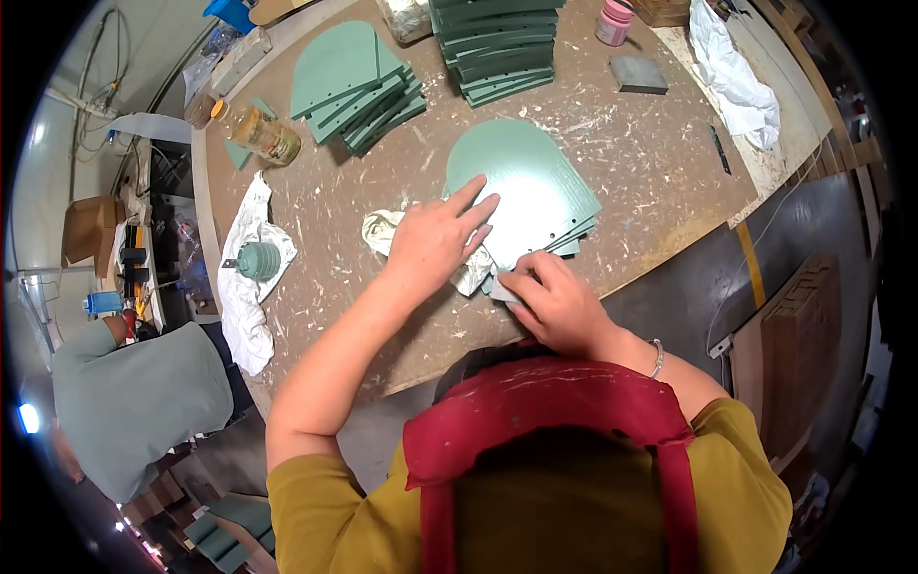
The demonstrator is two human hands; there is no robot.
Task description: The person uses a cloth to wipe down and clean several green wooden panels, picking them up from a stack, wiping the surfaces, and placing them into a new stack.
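Note:
A small stack of green panels [526, 182], each with one rounded end and small holes along the straight edge, lies in front of me on the table. My left hand [438, 234] rests on the top panel's left side, fingers spread. At the near corner of the panels, my right hand [557, 298] pinches a small light-grey piece [504, 291], whose kind I cannot make out, against the edge. A crumpled off-white cloth [381, 230] lies on the table beneath my left hand; whitish cloth also shows between my hands.
More green panels [335, 72] lie fanned out at the far left, beside a tall stack [497, 48]. A jar with an orange lid [263, 134], a pink bottle [614, 21], a grey block [638, 75] and white cloths [732, 81] surround the work. Another person [143, 402] is at the left.

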